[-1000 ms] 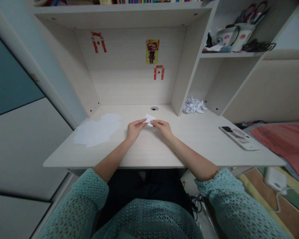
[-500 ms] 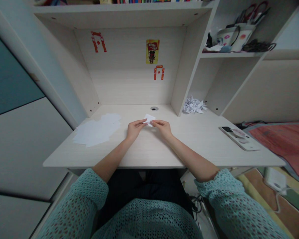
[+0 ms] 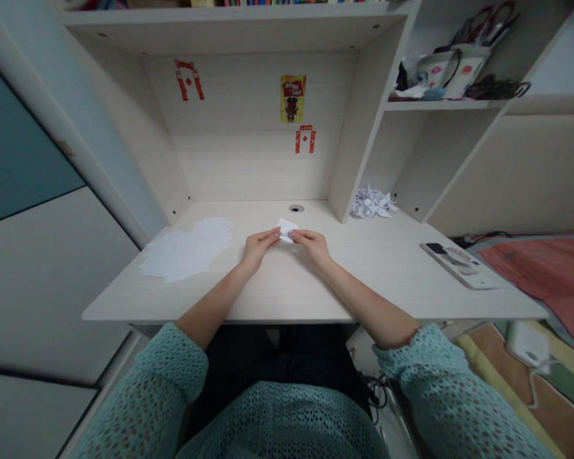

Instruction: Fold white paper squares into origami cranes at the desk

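Note:
Between my two hands, a small piece of white paper (image 3: 287, 225) is held just above the desk, near its middle. My left hand (image 3: 262, 245) is closed, pinching the left edge of the paper between thumb and fingers. On the other side, my right hand (image 3: 312, 244) pinches the right edge in the same way. The fingertips hide part of the paper, so I cannot tell exactly how it is folded. Flat sheets of white paper (image 3: 186, 252) lie spread and overlapping on the desk to the left of my hands.
A heap of small folded white paper pieces (image 3: 373, 203) sits in the back right cubby. A phone (image 3: 459, 264) lies at the desk's right side. Cups (image 3: 469, 70) with scissors and pens stand on the upper right shelf. Behind my hands is a cable hole (image 3: 296, 208).
My left fingers have shifted slightly left and up along the paper's edge. The right hand stays almost still, and the paper remains in the same spot.

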`<state>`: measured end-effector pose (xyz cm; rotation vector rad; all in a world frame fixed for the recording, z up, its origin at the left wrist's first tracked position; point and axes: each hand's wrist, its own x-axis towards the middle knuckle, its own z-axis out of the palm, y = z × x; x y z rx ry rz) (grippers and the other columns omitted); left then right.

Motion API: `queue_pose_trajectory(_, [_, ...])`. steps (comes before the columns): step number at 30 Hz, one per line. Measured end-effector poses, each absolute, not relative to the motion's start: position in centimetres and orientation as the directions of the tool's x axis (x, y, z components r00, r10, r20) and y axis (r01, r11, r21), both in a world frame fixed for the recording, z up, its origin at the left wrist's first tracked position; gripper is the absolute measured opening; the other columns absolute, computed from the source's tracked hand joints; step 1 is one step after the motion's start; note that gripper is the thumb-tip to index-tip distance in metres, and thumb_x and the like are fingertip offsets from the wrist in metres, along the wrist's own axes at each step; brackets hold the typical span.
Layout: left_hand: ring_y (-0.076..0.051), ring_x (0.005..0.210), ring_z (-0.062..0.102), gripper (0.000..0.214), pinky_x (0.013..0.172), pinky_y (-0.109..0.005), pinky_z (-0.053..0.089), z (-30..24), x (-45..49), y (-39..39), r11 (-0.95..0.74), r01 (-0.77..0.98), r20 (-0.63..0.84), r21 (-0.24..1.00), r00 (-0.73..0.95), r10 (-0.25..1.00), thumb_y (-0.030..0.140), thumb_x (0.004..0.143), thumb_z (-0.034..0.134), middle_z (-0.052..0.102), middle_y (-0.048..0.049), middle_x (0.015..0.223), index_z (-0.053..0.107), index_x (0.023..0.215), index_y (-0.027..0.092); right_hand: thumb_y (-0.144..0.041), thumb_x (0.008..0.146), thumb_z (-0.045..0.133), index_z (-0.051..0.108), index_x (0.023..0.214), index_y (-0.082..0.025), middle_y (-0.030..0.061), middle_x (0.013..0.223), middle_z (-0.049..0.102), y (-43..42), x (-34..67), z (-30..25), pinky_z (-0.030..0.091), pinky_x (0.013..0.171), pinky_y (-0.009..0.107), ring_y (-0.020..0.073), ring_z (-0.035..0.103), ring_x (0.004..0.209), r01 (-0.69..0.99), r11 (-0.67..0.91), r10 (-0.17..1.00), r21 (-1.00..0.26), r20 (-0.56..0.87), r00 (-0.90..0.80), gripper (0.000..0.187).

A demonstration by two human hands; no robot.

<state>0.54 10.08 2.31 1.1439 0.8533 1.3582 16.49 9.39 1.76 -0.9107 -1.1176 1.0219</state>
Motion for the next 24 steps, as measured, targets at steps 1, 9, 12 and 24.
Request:
queue_pose_trajectory(1, [-0.023,0.103,0.061,0.030,0.095,-0.037,0.047,2.31,0.55,10.06,-0.129,-0.284,0.157,0.950,0.079,0.984,0.028,0.062,0.075,0.067,-0.0091,0.109,0.072,0.090,0.017,-0.042,0.053,0.077,0.074,0.073,-0.019,0.0041,0.071,0.070,9.43,16.49,1.71,0.045,0.069,0.030,0.0156,0.059,0.067,-0.176,0.285,0.956,-0.942,0.266,0.126,0.031])
queue_pose_trajectory(9, [-0.022,0.100,0.062,0.032,0.094,-0.037,0.047,2.17,0.94,9.81,-0.195,-0.236,0.212,0.952,0.048,0.976,0.029,0.062,0.075,0.069,-0.0077,0.105,0.072,0.091,0.017,-0.041,0.052,0.078,0.072,0.074,-0.017,0.0041,0.069,0.069,9.80,16.29,1.09,0.045,0.067,0.030,0.0138,0.057,0.062,-0.216,0.265,0.958,-0.940,0.231,0.171,0.033])
queue_pose_trajectory(12, [-0.021,0.095,0.064,0.033,0.093,-0.037,0.047,2.07,1.05,9.77,-0.218,-0.227,0.231,0.949,0.032,0.972,0.030,0.063,0.074,0.069,-0.0081,0.103,0.072,0.093,0.016,-0.040,0.054,0.078,0.072,0.074,-0.016,0.0039,0.069,0.068,9.73,16.13,0.97,0.045,0.067,0.029,0.0127,0.056,0.061,-0.247,0.258,0.961,-0.934,0.222,0.167,0.032])
queue_pose_trajectory(24, [-0.021,0.090,0.065,0.033,0.088,-0.035,0.048,2.76,1.06,9.19,-0.296,-0.069,0.300,0.953,0.062,0.952,0.030,0.063,0.074,0.071,-0.0092,0.098,0.071,0.092,0.015,-0.037,0.057,0.077,0.070,0.073,-0.017,0.0029,0.068,0.069,8.87,16.31,1.83,0.044,0.064,0.027,0.0140,0.059,0.063,-0.186,0.319,0.947,-0.929,0.306,0.097,0.027])
